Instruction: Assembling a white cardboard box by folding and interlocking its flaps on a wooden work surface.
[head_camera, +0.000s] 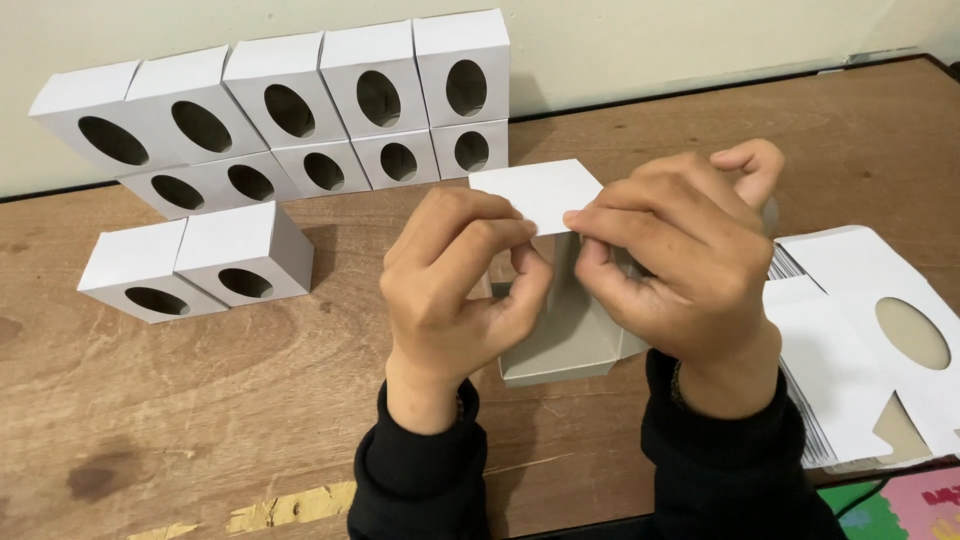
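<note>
Half-folded white box (560, 300), pinched by left hand (460, 280) and right hand (680, 250); finished boxes (290, 120) far left, flat blanks (860, 330) right.

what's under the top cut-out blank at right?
Under the top blank lies a stack of flat white blanks; only their layered edges show. Their faces are covered, and the wooden table beneath is hidden.
</note>
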